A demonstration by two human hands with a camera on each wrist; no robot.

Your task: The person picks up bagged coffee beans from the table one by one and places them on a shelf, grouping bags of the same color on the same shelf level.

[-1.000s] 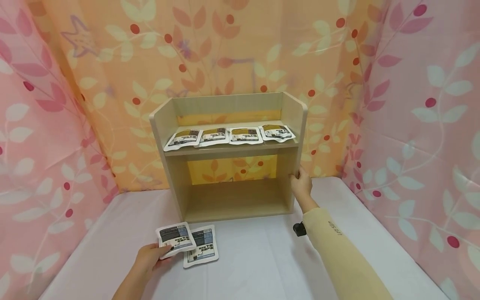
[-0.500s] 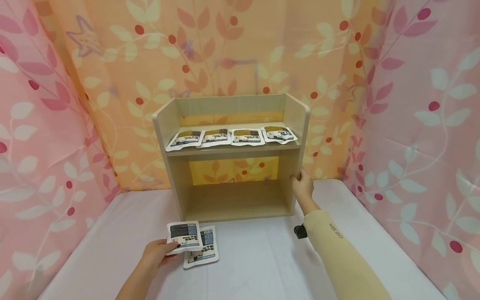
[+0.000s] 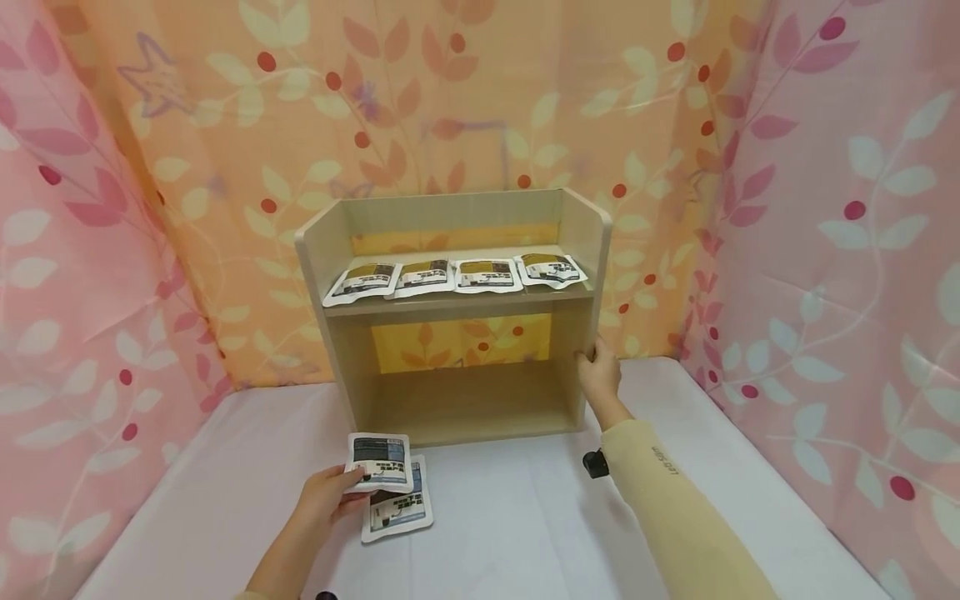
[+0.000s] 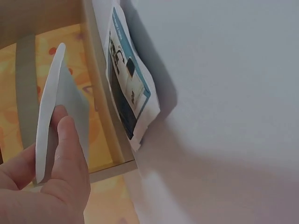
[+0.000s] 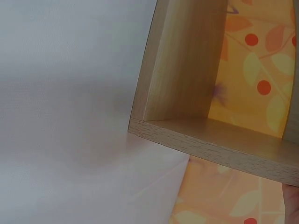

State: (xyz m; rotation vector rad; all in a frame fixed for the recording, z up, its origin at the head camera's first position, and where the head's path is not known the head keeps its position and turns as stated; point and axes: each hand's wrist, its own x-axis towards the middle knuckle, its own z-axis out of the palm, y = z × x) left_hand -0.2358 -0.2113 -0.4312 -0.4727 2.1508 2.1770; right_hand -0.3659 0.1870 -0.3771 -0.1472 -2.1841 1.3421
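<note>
My left hand [image 3: 326,497] pinches a flat white pouch [image 3: 384,457] with a dark blue printed label, thumb on top and fingers beneath. A second such pouch [image 3: 401,518] lies on the table just in front of the shelf, partly covered by the held one in the head view. Seen from the left wrist, the held pouch [image 4: 43,126] stands nearly edge-on between thumb and fingers. My right hand [image 3: 602,379] grips the right side panel of the small wooden shelf [image 3: 468,400]; only a bit of that hand [image 5: 291,205] shows in the right wrist view.
Several white pouches [image 3: 487,276] with brown-gold labels lie in a row on the shelf's upper board. A white cloth [image 3: 525,508] covers the table. Floral curtains [image 3: 225,150] stand behind it and at both sides.
My left hand has moved right and a little farther forward with its pouch, over the far part of the lying one. My right hand keeps its grip on the shelf.
</note>
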